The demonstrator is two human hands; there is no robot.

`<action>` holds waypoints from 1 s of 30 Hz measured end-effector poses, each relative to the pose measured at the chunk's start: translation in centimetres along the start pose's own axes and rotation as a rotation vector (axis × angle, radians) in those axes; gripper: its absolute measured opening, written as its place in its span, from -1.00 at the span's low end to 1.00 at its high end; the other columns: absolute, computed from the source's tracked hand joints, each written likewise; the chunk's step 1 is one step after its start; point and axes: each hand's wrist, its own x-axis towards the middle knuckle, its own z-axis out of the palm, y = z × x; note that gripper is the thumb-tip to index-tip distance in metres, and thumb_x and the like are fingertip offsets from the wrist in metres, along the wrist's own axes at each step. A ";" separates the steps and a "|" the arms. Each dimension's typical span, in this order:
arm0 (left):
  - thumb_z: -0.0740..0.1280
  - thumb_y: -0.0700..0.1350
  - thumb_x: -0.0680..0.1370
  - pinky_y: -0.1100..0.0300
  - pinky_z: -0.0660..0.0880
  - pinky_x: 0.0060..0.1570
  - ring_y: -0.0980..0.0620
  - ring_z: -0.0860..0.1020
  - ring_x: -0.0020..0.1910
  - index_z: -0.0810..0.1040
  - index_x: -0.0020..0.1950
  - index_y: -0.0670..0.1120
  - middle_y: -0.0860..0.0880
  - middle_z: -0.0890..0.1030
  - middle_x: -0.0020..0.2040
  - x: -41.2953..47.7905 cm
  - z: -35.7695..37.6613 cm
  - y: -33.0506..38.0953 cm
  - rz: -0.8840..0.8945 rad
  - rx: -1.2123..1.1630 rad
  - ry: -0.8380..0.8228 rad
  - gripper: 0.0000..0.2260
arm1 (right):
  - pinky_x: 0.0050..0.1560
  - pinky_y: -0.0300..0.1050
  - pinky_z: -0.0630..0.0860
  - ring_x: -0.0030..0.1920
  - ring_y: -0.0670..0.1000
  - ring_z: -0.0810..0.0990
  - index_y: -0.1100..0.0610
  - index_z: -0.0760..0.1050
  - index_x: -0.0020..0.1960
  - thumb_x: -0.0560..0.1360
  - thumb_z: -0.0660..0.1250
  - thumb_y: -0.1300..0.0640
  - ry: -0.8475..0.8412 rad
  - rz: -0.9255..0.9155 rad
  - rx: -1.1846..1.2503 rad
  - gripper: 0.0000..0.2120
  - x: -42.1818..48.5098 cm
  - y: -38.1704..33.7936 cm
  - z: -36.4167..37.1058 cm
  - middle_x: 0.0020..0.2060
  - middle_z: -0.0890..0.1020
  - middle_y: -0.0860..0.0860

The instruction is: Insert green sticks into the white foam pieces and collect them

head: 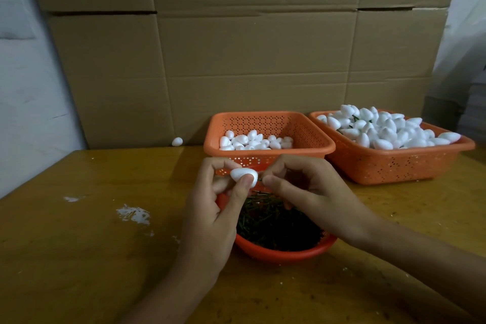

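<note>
My left hand (218, 208) pinches a white egg-shaped foam piece (243, 174) between thumb and fingers. My right hand (299, 181) pinches a thin green stick (260, 179) whose tip meets the foam piece's right end; most of the stick is hidden by my fingers. Both hands hover over a round orange bowl (284, 254) full of dark green sticks (273, 221). Behind it, a square orange basket (265, 119) holds plain foam pieces (253, 141). A second orange basket (394, 163) on the right is heaped with foam pieces (384, 129) that have green sticks in them.
A stray foam piece (177, 141) lies at the table's back edge against the cardboard wall (236, 47). White foam crumbs (134, 214) are scattered on the wooden table (92, 244) to the left.
</note>
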 end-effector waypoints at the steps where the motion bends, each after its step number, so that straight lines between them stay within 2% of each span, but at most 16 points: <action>1: 0.33 0.11 0.64 0.28 0.59 0.07 0.08 0.70 0.07 0.49 0.17 0.03 0.07 0.75 -0.04 0.0 0.0 0.0 -0.001 0.003 -0.004 -0.80 | -0.25 -0.12 0.55 -0.30 -0.03 0.64 0.02 0.62 -0.05 0.65 0.38 0.07 -0.006 -0.017 -0.020 -0.89 0.0 0.0 0.0 -0.25 0.64 -0.12; 6: 0.37 0.08 0.57 0.11 0.63 0.10 0.07 0.72 0.08 0.48 0.13 0.03 0.06 0.76 -0.01 0.0 -0.1 -0.2 -0.018 0.013 -0.027 -0.78 | -0.26 -0.04 0.59 -0.32 0.01 0.67 0.03 0.59 -0.04 0.66 0.36 0.05 0.011 -0.078 -0.096 -0.89 -0.2 0.3 0.3 -0.25 0.65 -0.07; 10: 0.37 0.07 0.57 0.26 0.63 0.06 0.10 0.72 0.05 0.48 0.11 0.06 0.06 0.76 -0.01 0.1 -0.1 -0.3 -0.005 0.027 -0.029 -0.82 | -0.26 -0.02 0.60 -0.32 0.00 0.67 0.04 0.58 -0.03 0.66 0.36 0.08 -0.007 -0.105 -0.126 -0.89 -0.3 0.2 0.3 -0.25 0.64 -0.09; 13: 0.36 0.11 0.58 0.29 0.61 0.06 0.10 0.72 0.06 0.48 0.13 0.06 0.06 0.76 0.00 0.2 -0.1 -0.3 -0.015 0.018 -0.025 -0.79 | -0.25 -0.05 0.60 -0.31 -0.02 0.68 0.04 0.60 -0.03 0.65 0.37 0.05 -0.007 -0.098 -0.160 -0.89 -0.2 0.1 0.4 -0.23 0.64 -0.12; 16: 0.29 0.19 0.66 0.39 0.53 0.06 0.12 0.70 0.05 0.44 0.28 0.12 0.11 0.74 0.03 -0.1 0.1 -0.4 -0.006 0.038 -0.039 -0.75 | -0.23 -0.04 0.59 -0.28 -0.05 0.67 0.01 0.60 -0.04 0.65 0.37 0.04 0.084 -0.082 -0.186 -0.89 0.1 -0.2 0.3 -0.25 0.63 -0.14; 18: 0.24 0.20 0.66 0.43 0.48 0.11 0.10 0.69 0.06 0.35 0.41 0.18 0.16 0.71 0.15 -0.4 0.2 -0.4 0.027 0.088 -0.067 -0.66 | -0.21 -0.02 0.60 -0.27 -0.07 0.66 -0.01 0.58 -0.05 0.64 0.34 0.00 0.207 -0.035 -0.189 -0.87 0.7 -0.3 -0.7 -0.25 0.64 -0.13; 20: 0.15 0.19 0.67 0.39 0.49 0.12 0.08 0.68 0.07 0.37 0.42 0.16 0.19 0.68 0.23 -0.5 0.3 -0.3 0.079 0.133 -0.083 -0.67 | -0.21 -0.01 0.62 -0.31 -0.09 0.66 0.03 0.59 -0.06 0.65 0.32 0.00 0.348 0.025 -0.184 -0.83 1.9 0.1 -3.4 -0.27 0.67 -0.10; 22: 0.11 0.17 0.69 0.25 0.54 0.10 0.05 0.67 0.08 0.50 0.31 0.11 0.18 0.68 0.19 -0.4 0.2 -0.2 0.123 0.167 -0.077 -0.69 | -0.17 0.08 0.62 -0.29 -0.03 0.67 0.11 0.60 -0.05 0.68 0.31 0.02 0.502 0.079 -0.287 -0.78 3.0 1.3 -7.5 -0.26 0.68 -0.07; 24: 0.07 0.16 0.70 0.02 0.56 0.10 0.00 0.66 0.10 0.59 0.19 0.07 0.14 0.68 0.11 -0.5 0.0 -0.1 0.147 0.198 -0.068 -0.66 | -0.07 0.17 0.60 -0.18 0.12 0.69 0.15 0.59 -0.02 0.69 0.25 -0.07 0.665 0.154 -0.513 -0.69 3.3 3.3 -12.0 -0.17 0.70 0.03; 26: 0.05 0.17 0.70 -0.10 0.55 0.09 -0.03 0.64 0.11 0.61 0.12 0.05 0.11 0.67 0.05 -0.6 0.0 -0.2 0.141 0.209 -0.075 -0.62 | -0.04 0.13 0.55 -0.12 0.20 0.67 0.15 0.56 -0.05 0.68 0.20 -0.17 0.798 0.269 -0.735 -0.59 2.6 5.8 -15.9 -0.16 0.69 0.11; 28: 0.04 0.17 0.70 -0.10 0.55 0.08 -0.03 0.63 0.12 0.62 0.09 0.02 0.11 0.67 0.03 -0.6 0.0 -0.3 0.142 0.209 -0.080 -0.60 | -0.11 0.12 0.52 -0.21 0.25 0.62 0.20 0.50 -0.17 0.65 0.18 -0.23 0.809 0.409 -0.840 -0.49 1.6 8.2 -18.7 -0.28 0.65 0.15; 30: 0.05 0.16 0.70 -0.06 0.55 0.07 -0.03 0.63 0.11 0.62 0.08 0.01 0.10 0.66 0.02 -0.6 0.1 -0.3 0.144 0.212 -0.087 -0.60 | -0.17 0.14 0.56 -0.30 0.27 0.59 0.19 0.47 -0.30 0.60 0.19 -0.26 0.718 0.527 -0.902 -0.44 0.8 10.0 -20.2 -0.37 0.60 0.19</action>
